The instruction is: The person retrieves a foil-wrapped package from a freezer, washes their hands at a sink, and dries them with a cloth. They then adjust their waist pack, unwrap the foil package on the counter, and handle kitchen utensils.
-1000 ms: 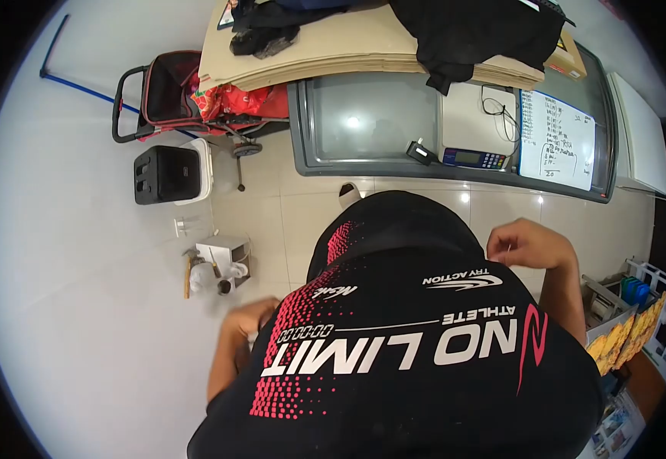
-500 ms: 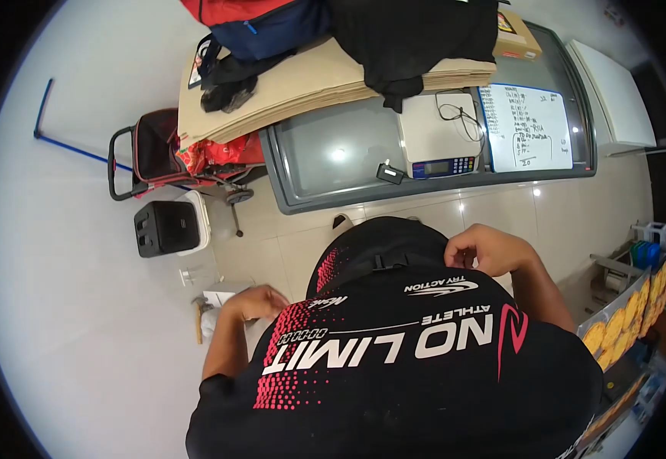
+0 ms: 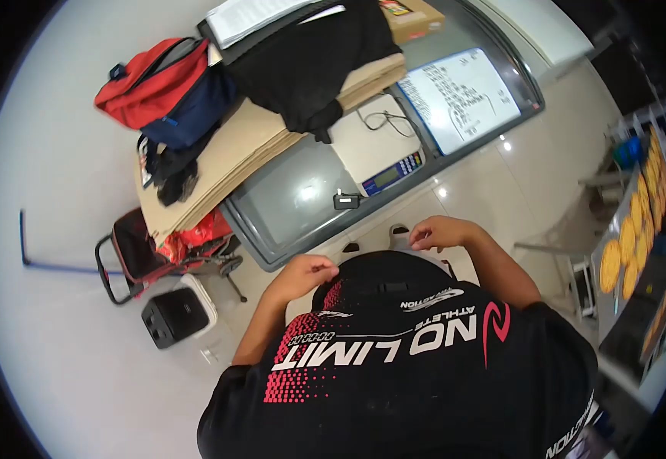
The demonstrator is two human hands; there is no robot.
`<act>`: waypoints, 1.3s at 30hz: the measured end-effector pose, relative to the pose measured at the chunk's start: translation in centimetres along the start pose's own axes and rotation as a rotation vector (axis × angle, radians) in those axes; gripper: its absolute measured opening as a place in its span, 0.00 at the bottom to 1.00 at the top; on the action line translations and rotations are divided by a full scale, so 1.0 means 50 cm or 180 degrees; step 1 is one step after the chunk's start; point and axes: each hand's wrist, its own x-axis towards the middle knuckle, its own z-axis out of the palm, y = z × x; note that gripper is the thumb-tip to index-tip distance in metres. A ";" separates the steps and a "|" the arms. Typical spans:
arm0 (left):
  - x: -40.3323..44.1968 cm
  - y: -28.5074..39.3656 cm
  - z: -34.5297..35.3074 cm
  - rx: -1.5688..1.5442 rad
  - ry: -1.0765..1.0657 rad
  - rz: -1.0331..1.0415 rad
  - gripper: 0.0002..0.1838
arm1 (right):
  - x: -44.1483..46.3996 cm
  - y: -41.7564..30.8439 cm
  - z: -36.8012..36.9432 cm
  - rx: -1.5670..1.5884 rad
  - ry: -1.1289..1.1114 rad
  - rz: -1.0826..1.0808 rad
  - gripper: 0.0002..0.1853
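Note:
My left hand is by the left side of my waist, beside my black shirt, its fingers loosely bent and nothing visible in them. On the other side, my right hand hovers in front of my waist with fingers slightly curled and apart, also without an object. Nearest ahead of both hands is the grey-framed glass-topped case. On it are a small black adapter, a weighing scale with a cable on top, and a whiteboard with handwriting.
Flat cardboard sheets carry a red and blue bag and black cloth. A red-black trolley and a black box stand at left. Yellow round items on a tray are at right, near a metal stand.
The view has turned, so the case and cardboard now slant and the bag shows more fully. My hands have moved forward from my sides, and the round items at right have come further into view.

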 end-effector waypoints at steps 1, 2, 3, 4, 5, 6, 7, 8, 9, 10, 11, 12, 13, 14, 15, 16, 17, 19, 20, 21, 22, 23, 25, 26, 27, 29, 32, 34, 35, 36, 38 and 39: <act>0.034 -0.034 0.006 -0.0093 -0.0072 -0.0172 0.12 | 0.002 0.042 0.021 0.0124 0.0116 0.0025 0.02; 0.080 -0.069 0.010 -0.0159 -0.0137 -0.0318 0.13 | 0.014 0.067 0.046 0.0332 0.0213 0.0001 0.02; 0.121 -0.120 0.015 -0.0032 -0.0281 -0.0237 0.13 | 0.021 0.095 0.082 0.0527 0.0347 -0.0051 0.02; 0.155 -0.175 0.040 0.0377 -0.0400 0.0354 0.14 | 0.011 0.132 0.122 0.0691 0.0494 -0.0083 0.02; 0.180 -0.202 0.057 0.0731 -0.0518 0.0935 0.14 | 0.028 0.143 0.140 0.0858 0.0614 -0.0094 0.02; 0.192 -0.193 0.052 0.0779 -0.0678 0.0993 0.14 | 0.023 0.181 0.161 0.1055 0.0708 -0.0114 0.02; 0.200 -0.179 0.040 0.0927 -0.0788 0.0817 0.14 | 0.016 0.223 0.177 0.1266 0.0804 -0.0151 0.02; 0.216 -0.153 0.026 0.1092 -0.0871 0.0669 0.14 | 0.001 0.267 0.172 0.1448 0.0912 -0.0208 0.02; 0.240 -0.116 0.014 0.1274 -0.0924 0.0545 0.14 | -0.009 0.308 0.166 0.1607 0.1029 -0.0290 0.02; 0.272 -0.080 0.009 0.1477 -0.0968 0.0437 0.14 | -0.024 0.352 0.163 0.1761 0.1161 -0.0393 0.02; 0.305 -0.064 0.013 0.1219 -0.0773 0.0417 0.14 | -0.041 0.365 0.160 0.1725 0.1465 -0.0491 0.01; 0.336 -0.059 0.029 0.0958 -0.0607 0.0393 0.14 | -0.059 0.375 0.157 0.1698 0.1783 -0.0572 0.01; 0.364 -0.048 0.065 0.1086 -0.0771 0.0508 0.14 | -0.075 0.379 0.168 0.1791 0.2001 -0.0605 0.01; 0.393 -0.039 0.109 0.1771 -0.0442 0.0981 0.13 | -0.082 0.381 0.183 0.0921 0.2540 -0.0416 0.03; 0.425 -0.020 0.143 0.2411 -0.0075 0.1482 0.13 | -0.096 0.390 0.191 0.0042 0.3015 -0.0155 0.05; 0.454 0.013 0.173 0.2487 -0.0185 0.1598 0.13 | -0.114 0.417 0.193 0.0120 0.3171 -0.0130 0.05; 0.480 0.039 0.204 0.2665 -0.0382 0.1657 0.13 | -0.129 0.447 0.192 0.0175 0.3260 -0.0081 0.05; 0.520 0.093 0.272 0.2977 -0.0703 0.1702 0.12 | -0.167 0.513 0.171 0.0236 0.3341 0.0004 0.07; 0.531 0.115 0.308 0.3114 -0.0851 0.1672 0.12 | -0.191 0.546 0.161 0.0267 0.3326 0.0046 0.08; 0.556 0.149 0.330 0.2879 -0.1296 0.1512 0.12 | -0.222 0.562 0.144 0.0312 0.3333 0.0043 0.08; 0.586 0.195 0.352 0.2639 -0.1732 0.1339 0.12 | -0.266 0.554 0.121 0.0525 0.3408 -0.0123 0.08; 0.588 0.274 0.393 0.2665 -0.1775 0.1313 0.12 | -0.320 0.534 0.098 0.0745 0.3478 -0.0276 0.08; 0.578 0.431 0.477 0.1702 -0.2391 0.0782 0.12 | -0.434 0.503 0.058 0.1183 0.3630 -0.0553 0.08; 0.572 0.482 0.519 0.1726 -0.2452 0.0752 0.12 | -0.485 0.497 0.042 0.1412 0.3435 -0.0770 0.08; 0.570 0.532 0.562 0.1781 -0.2935 0.0638 0.11 | -0.538 0.493 0.027 0.1619 0.3244 -0.0989 0.08; 0.575 0.627 0.637 0.1870 -0.3860 0.0390 0.11 | -0.653 0.475 0.005 0.1927 0.2567 -0.1292 0.08; 0.640 0.722 0.720 0.1855 -0.4282 0.0234 0.11 | -0.741 0.490 -0.082 0.1939 0.1839 -0.1549 0.08; 0.709 0.776 0.771 0.1788 -0.4261 0.0227 0.12 | -0.769 0.515 -0.156 0.1478 0.1869 -0.1435 0.08; 0.746 0.804 0.797 0.1751 -0.4272 0.0220 0.12 | -0.782 0.531 -0.198 0.1264 0.1890 -0.1365 0.09; 0.783 0.838 0.823 0.1749 -0.4295 0.0212 0.12 | -0.796 0.549 -0.249 0.1284 0.1898 -0.1354 0.09; 0.857 0.914 0.869 0.2101 -0.4123 0.0464 0.10 | -0.822 0.578 -0.367 0.1191 0.1827 -0.1317 0.09; 0.904 0.961 0.889 0.2306 -0.4048 0.0625 0.09 | -0.835 0.589 -0.434 0.1133 0.1836 -0.1301 0.09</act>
